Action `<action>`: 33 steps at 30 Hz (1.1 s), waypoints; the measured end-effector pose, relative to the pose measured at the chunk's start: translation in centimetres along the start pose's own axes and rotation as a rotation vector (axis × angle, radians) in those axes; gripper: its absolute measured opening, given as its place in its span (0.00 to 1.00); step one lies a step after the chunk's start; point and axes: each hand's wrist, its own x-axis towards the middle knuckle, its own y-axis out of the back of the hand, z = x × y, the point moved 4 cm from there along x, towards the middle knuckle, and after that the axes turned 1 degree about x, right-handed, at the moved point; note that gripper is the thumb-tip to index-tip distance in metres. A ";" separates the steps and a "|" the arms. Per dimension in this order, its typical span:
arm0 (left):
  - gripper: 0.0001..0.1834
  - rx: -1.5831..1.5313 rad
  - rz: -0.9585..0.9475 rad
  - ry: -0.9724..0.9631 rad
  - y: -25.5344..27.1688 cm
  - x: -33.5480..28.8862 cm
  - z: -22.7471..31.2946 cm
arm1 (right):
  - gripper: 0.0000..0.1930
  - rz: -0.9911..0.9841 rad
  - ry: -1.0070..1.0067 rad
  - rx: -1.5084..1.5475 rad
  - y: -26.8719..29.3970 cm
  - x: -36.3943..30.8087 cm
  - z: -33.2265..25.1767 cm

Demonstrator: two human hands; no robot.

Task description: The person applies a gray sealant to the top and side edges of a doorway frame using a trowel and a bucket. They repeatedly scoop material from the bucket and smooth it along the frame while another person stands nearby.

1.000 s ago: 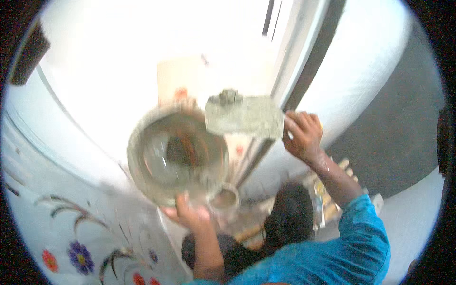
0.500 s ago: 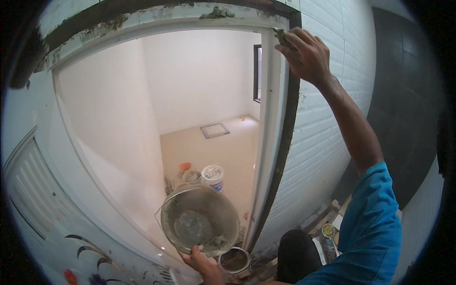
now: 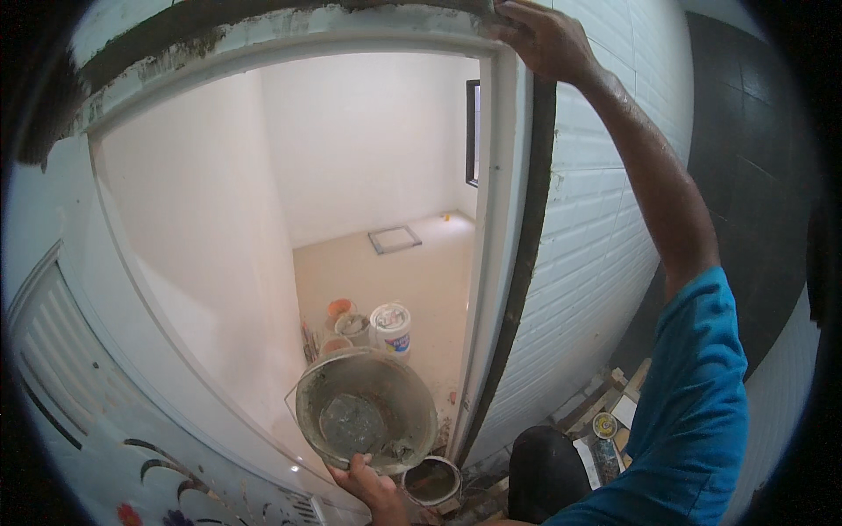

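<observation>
My left hand grips the near rim of a grey, mortar-stained bucket, tilted so its inside faces me. Wet grey mortar clings low on the bucket's inner wall. High up, my right hand is at the top right corner of a white door frame. Its fingers are closed around something small, mostly hidden by the hand. Dark grey mortar runs in a band above the frame, with smears on the white surface below it.
Beyond the doorway stand a white lidded pail and an orange container. A metal frame lies on the floor. Below the bucket is another pail. White ribbed wall tiles flank the doorway; a yellow-labelled tub sits lower right.
My right hand has moved up and slightly left along the frame's corner. The mortar clump on the frame's top bar is gone. My left hand still holds the bucket, almost unmoved.
</observation>
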 end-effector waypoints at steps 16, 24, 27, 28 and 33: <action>0.50 -0.095 -0.034 0.222 -0.4 0.1 -0.9 | 0.13 0.115 -0.017 -0.204 5.0 2.6 3.5; 0.50 -0.129 -0.119 0.192 -0.7 -0.6 -0.5 | 0.07 0.297 0.256 0.068 0.0 0.4 0.8; 0.50 0.101 -0.156 0.118 -0.7 -0.7 -0.1 | 0.08 0.256 0.244 0.083 -1.9 1.2 -0.7; 0.50 0.062 -0.203 0.109 -0.8 -0.8 0.1 | 0.08 0.248 0.232 0.085 -2.2 1.5 -1.2; 0.48 -0.038 -0.064 0.223 -1.3 -1.0 0.1 | 0.10 0.235 0.094 0.052 -1.8 3.0 -2.5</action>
